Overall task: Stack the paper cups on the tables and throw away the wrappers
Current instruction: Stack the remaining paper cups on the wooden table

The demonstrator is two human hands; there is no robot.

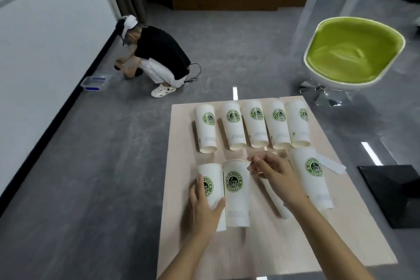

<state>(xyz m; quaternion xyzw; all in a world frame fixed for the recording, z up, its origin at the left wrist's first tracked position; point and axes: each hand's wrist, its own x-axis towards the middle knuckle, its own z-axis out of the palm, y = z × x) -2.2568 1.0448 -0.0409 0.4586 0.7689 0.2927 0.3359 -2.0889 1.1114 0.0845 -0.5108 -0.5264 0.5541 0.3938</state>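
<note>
Several white paper cups with green coffee logos lie on their sides on a light wooden table (261, 245). A far row of several cups (254, 124) has its mouths toward me. In the near row, my left hand (204, 207) grips the leftmost cup (212, 179). Beside it lies a second cup (236, 191). My right hand (270, 170) reaches over a cup (278, 204) mostly hidden under my wrist, fingers curled near the second cup's rim; whether they pinch anything is unclear. Another cup (311, 177) lies at right, with a white paper wrapper (333, 163) beside it.
A green and white swivel chair (350, 57) stands beyond the table's far right corner. A black object (393, 193) sits on the floor at right. A person (156, 57) crouches on the grey floor at left by a clear plastic box (96, 82).
</note>
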